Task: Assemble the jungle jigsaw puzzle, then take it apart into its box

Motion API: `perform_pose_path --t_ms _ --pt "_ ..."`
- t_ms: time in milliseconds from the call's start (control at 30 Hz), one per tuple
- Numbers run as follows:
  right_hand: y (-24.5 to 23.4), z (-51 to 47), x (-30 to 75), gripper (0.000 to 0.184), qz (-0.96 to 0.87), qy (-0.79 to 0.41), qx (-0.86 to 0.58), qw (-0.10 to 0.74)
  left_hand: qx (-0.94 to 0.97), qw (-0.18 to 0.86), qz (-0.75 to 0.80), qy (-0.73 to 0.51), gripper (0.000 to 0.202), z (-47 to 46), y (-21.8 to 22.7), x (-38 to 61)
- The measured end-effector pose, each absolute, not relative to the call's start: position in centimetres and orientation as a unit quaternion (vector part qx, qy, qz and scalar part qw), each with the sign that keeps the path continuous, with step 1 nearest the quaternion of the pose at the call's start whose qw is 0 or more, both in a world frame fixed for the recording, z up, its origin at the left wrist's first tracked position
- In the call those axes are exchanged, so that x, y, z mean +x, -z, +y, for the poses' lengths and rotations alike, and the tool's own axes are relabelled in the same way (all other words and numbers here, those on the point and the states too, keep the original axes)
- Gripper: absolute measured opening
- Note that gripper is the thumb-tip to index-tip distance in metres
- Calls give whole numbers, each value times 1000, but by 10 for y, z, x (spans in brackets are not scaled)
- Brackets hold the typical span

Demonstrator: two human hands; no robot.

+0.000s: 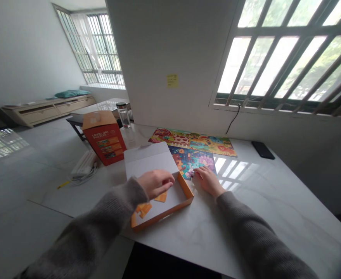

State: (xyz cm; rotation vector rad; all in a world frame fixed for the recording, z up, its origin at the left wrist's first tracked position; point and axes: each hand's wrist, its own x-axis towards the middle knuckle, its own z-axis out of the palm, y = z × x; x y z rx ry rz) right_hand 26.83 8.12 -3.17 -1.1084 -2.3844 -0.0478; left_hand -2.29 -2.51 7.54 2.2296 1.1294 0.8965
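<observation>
Puzzle pcs [143,210] are orange & lie in shallow tray [185,190] on marble table [277,217], one more partly under L hand. Far left, red carton [104,141] stands w/ glass bottle [123,115] just behind it. White lid flap [149,161] rises from tray's back edge.

L hand [155,184] is over tray, fingers curled in narrow grip, close to pcs; palm hides whether it holds one, so can't tell.

R hand [208,180] is beside tray, fingertips on near edge of lower puzzle [192,161], narrow pinch; any pc there is too small to make out. Upper puzzle [192,140] lies against lower one's far edge. Phone [262,150] sits well off to the right.

Best handling here: light fingertip contact, pcs taken by their edges, R wrist kept off the laid pcs so nothing shifts.
</observation>
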Motion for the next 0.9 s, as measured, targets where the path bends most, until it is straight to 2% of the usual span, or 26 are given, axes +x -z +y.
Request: perform_pose_path --t_ms 100,167,267,400,533,600,667,800,900 --pt "27 71 264 29 -841 -50 -413 345 859 246 431 -126 10 -8 -64 -15" --pt "17 57 258 31 -835 -81 -388 382 859 223 455 -73 22 -2 -50 -15" --pt "-1 31 244 34 -831 -131 -349 412 867 111 480 71 43 -4 -30 -13" --pt "-11 7 229 34 -819 -194 -317 438 877 44 458 139 50 -14 -18 -7" --pt "-7 3 222 28 -776 -284 -316 466 872 77 476 84 28 -17 -19 -9" --pt "-6 4 222 28 -748 -331 -319 479 861 163 482 2 20 -17 -21 -13" --pt "-9 3 222 27 -738 -339 -316 490 815 300 480 -121 22 -17 -23 -18" --pt "-21 -7 219 33 -791 -194 -297 498 596 566 456 -342 46 -17 -28 -20" --pt "-25 -16 211 45 -839 -86 -289 454 492 636 439 -402 50 -20 -30 -16"
